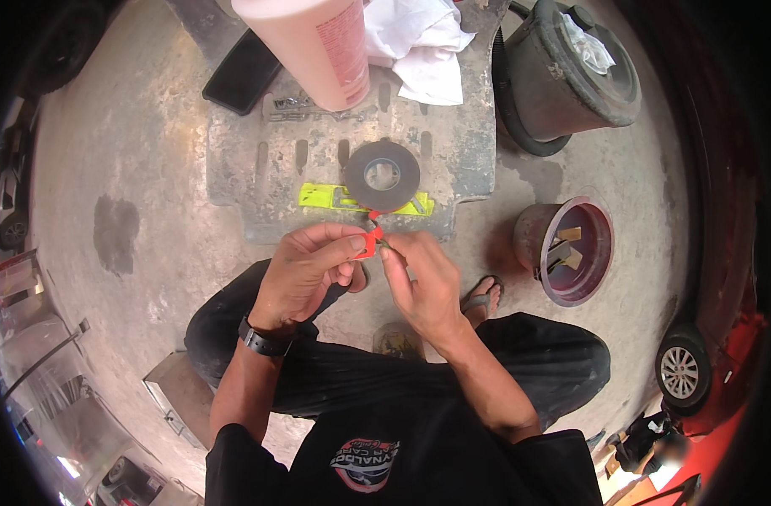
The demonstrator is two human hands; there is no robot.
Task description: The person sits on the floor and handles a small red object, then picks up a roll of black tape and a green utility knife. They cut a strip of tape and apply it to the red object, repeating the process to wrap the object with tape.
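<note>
A small flat red-orange piece (365,247) is pinched between the thumb and fingers of my left hand (314,266). Close against it, my right hand (425,274) is closed, thumb to fingertips, on the narrow end of a tape strip (378,231) with red backing. That strip runs up to a dark grey roll of double-sided tape (405,177), lying flat on the worn grey plastic surface (233,181). Part of the roll rests over a bright yellow-green strip (318,196). My fingers hide part of the red piece and the tape end.
A large whitish tub (305,46) stands on the surface between a black phone-like slab (241,72) and a white cloth (427,63). To the right are a lidded dark bucket (537,84) and an open reddish bucket (529,240) holding scraps. A red car's wheel (683,371) is farther right.
</note>
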